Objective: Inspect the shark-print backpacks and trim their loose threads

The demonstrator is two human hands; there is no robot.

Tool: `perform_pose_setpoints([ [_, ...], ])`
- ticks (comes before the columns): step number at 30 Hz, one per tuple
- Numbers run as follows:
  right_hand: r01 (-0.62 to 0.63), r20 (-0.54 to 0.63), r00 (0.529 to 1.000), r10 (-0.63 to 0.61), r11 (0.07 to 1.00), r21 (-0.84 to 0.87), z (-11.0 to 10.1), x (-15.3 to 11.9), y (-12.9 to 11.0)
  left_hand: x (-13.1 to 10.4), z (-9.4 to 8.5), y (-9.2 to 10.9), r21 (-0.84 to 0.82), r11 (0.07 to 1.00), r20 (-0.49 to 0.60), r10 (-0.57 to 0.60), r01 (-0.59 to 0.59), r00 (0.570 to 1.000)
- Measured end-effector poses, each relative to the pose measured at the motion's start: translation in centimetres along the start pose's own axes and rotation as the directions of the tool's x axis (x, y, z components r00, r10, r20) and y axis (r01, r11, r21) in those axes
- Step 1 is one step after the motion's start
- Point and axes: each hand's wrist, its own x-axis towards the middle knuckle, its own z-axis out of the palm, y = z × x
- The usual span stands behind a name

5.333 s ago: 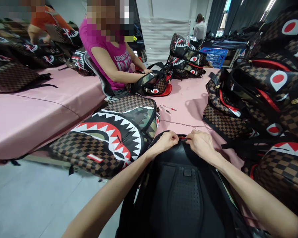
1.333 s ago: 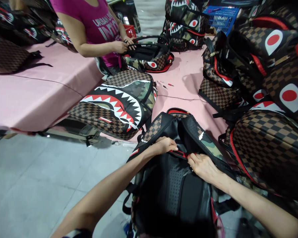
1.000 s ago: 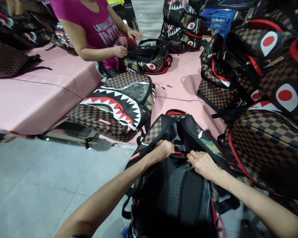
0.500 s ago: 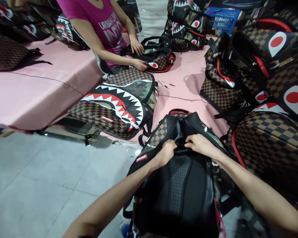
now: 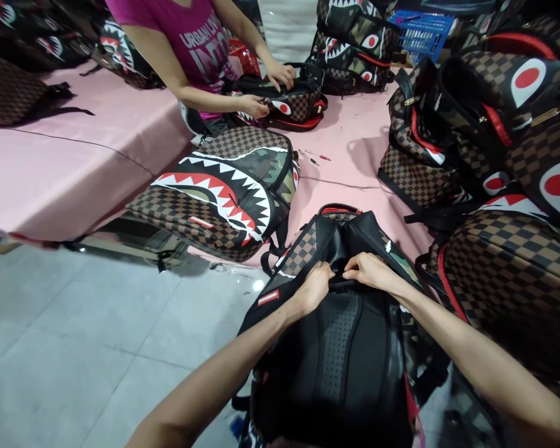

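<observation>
A black backpack point(image 5: 336, 354) with checkered and camouflage side panels lies back side up at the table's near edge, its lower part towards me. Near its upper end, my left hand point(image 5: 315, 286) is closed on the edge of the black back panel. Close by on the right, my right hand point(image 5: 366, 272) pinches the same edge, its fingertips a short gap from the left ones. What lies between the fingertips is too small to make out. A checkered shark-mouth backpack point(image 5: 214, 193) rests flat just beyond, to the left.
Across the pink table point(image 5: 340, 168), a person in a magenta shirt point(image 5: 186, 43) handles another backpack point(image 5: 303, 102). Pens point(image 5: 313, 157) lie mid-table. Piled backpacks point(image 5: 513, 249) crowd the right. A blue basket point(image 5: 422, 34) stands at the back; tiled floor shows lower left.
My right hand has shifted slightly left, closer to my left hand. Across the table, the person's hands have moved on their backpack, one further right onto its upper edge.
</observation>
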Motion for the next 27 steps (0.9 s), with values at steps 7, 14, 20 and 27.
perform_pose_setpoints([
  [7, -0.008, 0.009, 1.0, 0.008, 1.0, 0.022, 0.4, 0.4, -0.1, 0.1, 0.0, -0.1, -0.06, 0.998, -0.015, -0.015, 0.014, 1.0],
  [14, 0.01, 0.021, 1.0, -0.01, 0.999, 0.037, 0.2, 0.4, -0.1, 0.1, -0.1, -0.2, -0.114, 0.993, -0.047, -0.044, 0.039, 0.998],
  [20, 0.028, 0.005, 1.0, -0.028, 0.999, 0.035, 0.6, 0.8, -0.2, 0.5, 0.2, -0.2, -0.153, 0.987, -0.059, -0.053, 0.043, 0.997],
  [27, -0.019, -0.208, 0.978, 0.033, 0.997, 0.069, 0.7, -0.2, 0.1, -0.5, -2.9, 0.4, -0.233, 0.971, -0.086, 0.035, -0.054, 0.996],
])
